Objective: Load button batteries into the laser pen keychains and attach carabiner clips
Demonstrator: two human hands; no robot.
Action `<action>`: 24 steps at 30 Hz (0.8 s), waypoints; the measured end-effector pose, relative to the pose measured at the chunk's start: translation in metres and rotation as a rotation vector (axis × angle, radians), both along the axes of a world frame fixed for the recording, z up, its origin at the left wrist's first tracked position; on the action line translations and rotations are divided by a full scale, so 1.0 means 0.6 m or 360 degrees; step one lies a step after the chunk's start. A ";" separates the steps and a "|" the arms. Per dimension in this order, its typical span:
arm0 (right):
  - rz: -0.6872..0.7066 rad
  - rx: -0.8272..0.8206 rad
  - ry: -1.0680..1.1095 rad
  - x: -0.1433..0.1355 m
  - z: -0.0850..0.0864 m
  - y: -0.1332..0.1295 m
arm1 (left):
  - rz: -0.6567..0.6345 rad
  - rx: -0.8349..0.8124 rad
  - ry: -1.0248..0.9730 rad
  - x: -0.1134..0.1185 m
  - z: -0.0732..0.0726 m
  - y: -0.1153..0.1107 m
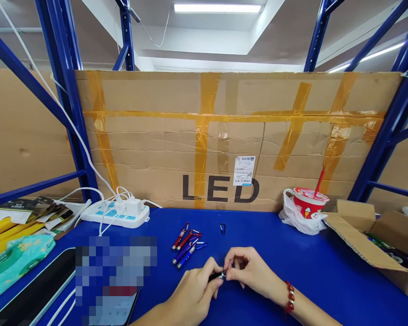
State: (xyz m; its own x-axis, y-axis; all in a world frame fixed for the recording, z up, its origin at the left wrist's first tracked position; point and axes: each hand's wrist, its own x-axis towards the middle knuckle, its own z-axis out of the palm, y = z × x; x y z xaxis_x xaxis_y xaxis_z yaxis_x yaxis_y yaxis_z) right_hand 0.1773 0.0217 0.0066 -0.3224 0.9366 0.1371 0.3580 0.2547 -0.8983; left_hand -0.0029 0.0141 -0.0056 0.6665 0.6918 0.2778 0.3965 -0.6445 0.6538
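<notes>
— Gripping with the left hand (pixel 197 287), narrow, thumb and forefinger clamped on a slim dark piece (pixel 216 275), low and just right of centre!

— And with the right hand (pixel 248 270)?

— Pinching just as narrow, right at the silver end of that dark piece, fingertips close up against those opposite. Too small to make out any finer part there. Wearing a red beaded bracelet (pixel 290 296) on that wrist, too. All of it over a blue tabletop (pixel 275 246)!

— Just beyond?

— Bunched close, at a slant: two red tubes (pixel 180 237) and two blue tubes (pixel 186 261), with clips at the far ends. Well apart from the bunch, behind the hands: a small carabiner (pixel 221 228).

— Over to the right now!

— Tilted out of a red cup (pixel 308 208): a red straw (pixel 320 182). Crumpled around the cup, a white plastic bag (pixel 294 222). Nearer the edge, flaps open: a cardboard box (pixel 352 240), with dark slim things (pixel 387 246) inside, too jumbled to tell apart.

— And left?

— Plugged into a white power strip (pixel 105 216): white adapters (pixel 132 207) and cables. Across the back: a taped cardboard panel (pixel 149 149), printed LED!
</notes>
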 end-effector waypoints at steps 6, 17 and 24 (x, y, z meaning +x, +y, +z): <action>0.0117 0.0419 -0.0474 0.013 0.015 -0.004 | 0.0041 0.0086 0.0130 0.001 -0.004 0.000; 0.0254 0.1004 -0.1180 0.009 0.010 -0.011 | 0.0221 0.0033 0.0133 0.006 -0.003 -0.002; 0.0275 0.1074 -0.1199 0.011 0.010 -0.009 | 0.0209 0.0100 0.0163 0.009 -0.006 -0.001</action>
State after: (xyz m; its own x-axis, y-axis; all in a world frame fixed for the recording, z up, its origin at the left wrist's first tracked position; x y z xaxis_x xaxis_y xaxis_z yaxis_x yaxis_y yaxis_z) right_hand 0.1837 0.0163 0.0127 -0.6658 0.6719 0.3244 0.6805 0.7251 -0.1054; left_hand 0.0024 0.0133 -0.0090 0.5986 0.7582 0.2587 0.5423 -0.6212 0.5658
